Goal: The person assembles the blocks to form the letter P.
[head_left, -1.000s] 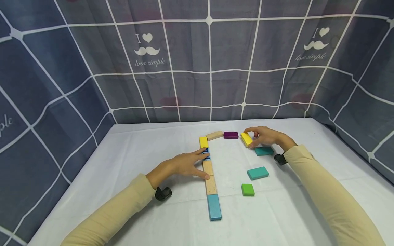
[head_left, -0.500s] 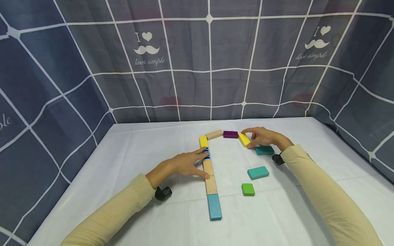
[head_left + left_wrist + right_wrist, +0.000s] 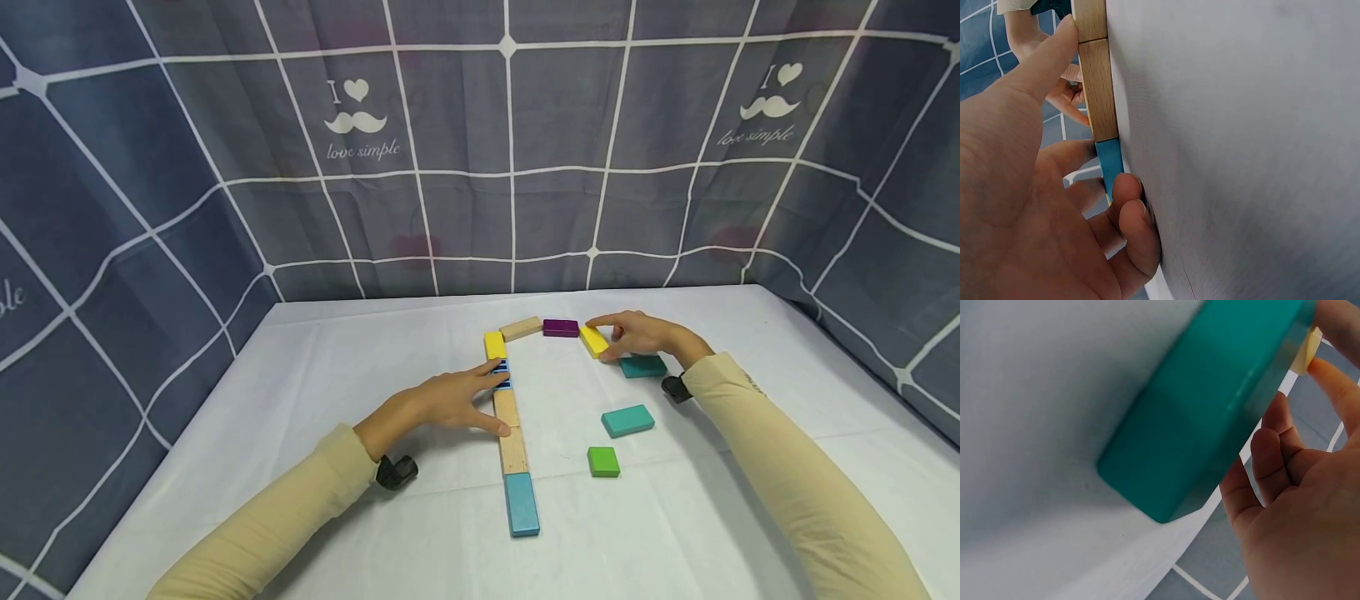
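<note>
With thumb and forefinger my right hand (image 3: 641,333) pinches a yellow block (image 3: 593,342) lying on the white cloth, its near end by a purple block (image 3: 560,328). A pale wooden block (image 3: 521,328) continues that curve leftward to another yellow block (image 3: 495,344). My left hand (image 3: 453,400) rests along the row's left side, fingertips over a blue striped block (image 3: 504,383) and thumb at the wooden blocks (image 3: 513,454). In the left wrist view its ring and little fingers are bent and hold nothing. A light blue block (image 3: 522,504) ends the row.
A dark teal block (image 3: 642,367) lies just under my right hand and fills much of the right wrist view. Nearer are a second teal block (image 3: 628,421) and a square green block (image 3: 603,462). A grey checked curtain (image 3: 450,217) stands behind the table.
My right hand has slid the yellow block a little to the left, up to the purple block. The left hand has stayed in place.
</note>
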Tool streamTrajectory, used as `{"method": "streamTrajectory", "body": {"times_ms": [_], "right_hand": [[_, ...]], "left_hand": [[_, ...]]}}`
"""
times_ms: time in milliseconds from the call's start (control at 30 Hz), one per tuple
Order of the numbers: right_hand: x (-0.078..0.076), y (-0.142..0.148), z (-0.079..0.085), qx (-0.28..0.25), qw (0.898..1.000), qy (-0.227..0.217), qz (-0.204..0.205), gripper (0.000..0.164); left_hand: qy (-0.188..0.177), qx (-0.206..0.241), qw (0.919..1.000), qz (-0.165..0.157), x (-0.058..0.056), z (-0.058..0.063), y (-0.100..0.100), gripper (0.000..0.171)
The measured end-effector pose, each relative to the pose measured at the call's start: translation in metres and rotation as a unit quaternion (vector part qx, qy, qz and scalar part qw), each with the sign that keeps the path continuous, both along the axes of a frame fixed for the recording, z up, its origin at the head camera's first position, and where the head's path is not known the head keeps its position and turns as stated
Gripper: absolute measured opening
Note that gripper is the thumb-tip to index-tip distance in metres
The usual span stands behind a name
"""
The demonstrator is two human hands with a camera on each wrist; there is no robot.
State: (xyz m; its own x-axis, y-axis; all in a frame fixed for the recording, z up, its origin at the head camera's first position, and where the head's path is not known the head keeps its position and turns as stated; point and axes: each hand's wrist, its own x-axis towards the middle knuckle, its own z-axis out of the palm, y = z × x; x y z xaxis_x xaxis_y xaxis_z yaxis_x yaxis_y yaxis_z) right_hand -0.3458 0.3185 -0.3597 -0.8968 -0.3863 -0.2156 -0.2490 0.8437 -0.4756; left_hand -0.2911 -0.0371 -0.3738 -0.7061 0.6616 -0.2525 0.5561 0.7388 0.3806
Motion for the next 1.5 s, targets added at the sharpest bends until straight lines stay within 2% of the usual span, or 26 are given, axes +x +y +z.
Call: {"method": "streamTrajectory", "body": {"times_ms": [367,733,900,1133,1300,1500], "right_hand": [[0.000,0.000,0.000,-0.004,1.000,-0.010,-0.014,0.073],[0.006,0.009,0.000,-0.022,1.000,0.003,-0.019,0.080],[0.015,0.020,0.001,-0.015,0.999,0.014,-0.026,0.073],[0.036,0.038,0.004,-0.025,0.999,0.003,-0.048,0.061],[0.049,0.050,0.001,-0.025,0.999,0.010,-0.032,0.053],[0.052,0.053,-0.003,-0.024,0.998,0.055,0.012,0.040]], "left_hand": [[0.001,-0.001,1.0000,0.000,-0.001,-0.001,0.001,0.094],[0.004,0.003,1.0000,-0.004,-0.001,-0.001,0.000,0.094],[0.005,0.005,1.0000,-0.006,-0.002,-0.003,-0.001,0.095],[0.005,0.003,0.9999,-0.009,-0.003,-0.004,0.000,0.095],[0.005,-0.002,1.0000,-0.004,-0.002,-0.003,0.001,0.095],[0.004,-0.007,1.0000,0.000,-0.001,0.000,0.001,0.093]]}}
